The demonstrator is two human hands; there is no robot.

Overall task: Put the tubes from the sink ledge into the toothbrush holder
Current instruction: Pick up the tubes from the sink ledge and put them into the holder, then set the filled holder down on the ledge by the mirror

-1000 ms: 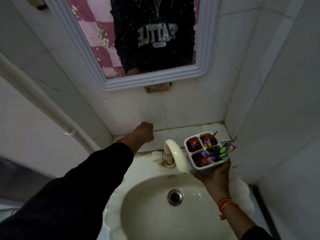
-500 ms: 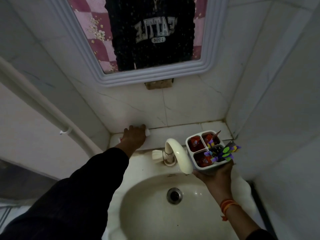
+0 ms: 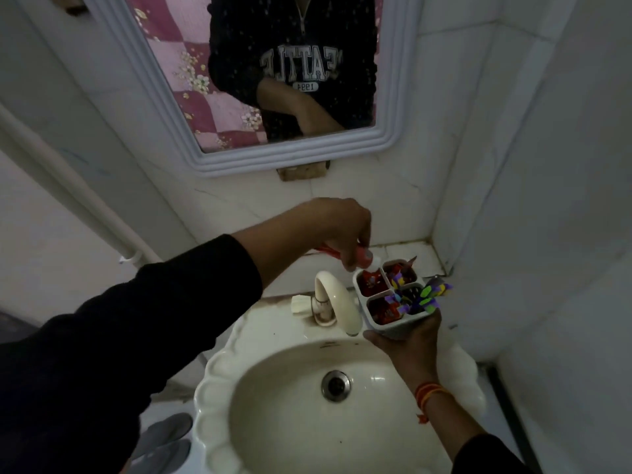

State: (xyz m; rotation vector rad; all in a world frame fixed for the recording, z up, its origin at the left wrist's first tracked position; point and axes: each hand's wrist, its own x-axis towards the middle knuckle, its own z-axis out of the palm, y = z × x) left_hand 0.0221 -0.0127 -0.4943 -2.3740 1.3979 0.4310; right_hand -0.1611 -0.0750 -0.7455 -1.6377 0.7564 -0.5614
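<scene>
My right hand [image 3: 408, 340] holds the white four-compartment toothbrush holder [image 3: 393, 323] from below, over the basin's right rim. Red tubes fill three of its compartments; purple, green and yellow brush handles stick out of the near right one. My left hand [image 3: 338, 227] grips a red tube with a white cap [image 3: 469, 257], cap pointing down at the holder's far left compartment, just above its rim. The tiled sink ledge [image 3: 410, 249] runs behind the holder, partly hidden by my left hand.
A cream faucet [image 3: 333, 297] arches over the white scalloped basin [image 3: 307, 405] just left of the holder. A framed mirror [image 3: 273, 80] hangs on the tiled wall above. The corner wall stands close on the right. Grey slippers [image 3: 164, 439] lie on the floor lower left.
My left hand picked a red tube off the ledge's left end and carried it right, to just above the holder. My right hand has kept the holder almost still.
</scene>
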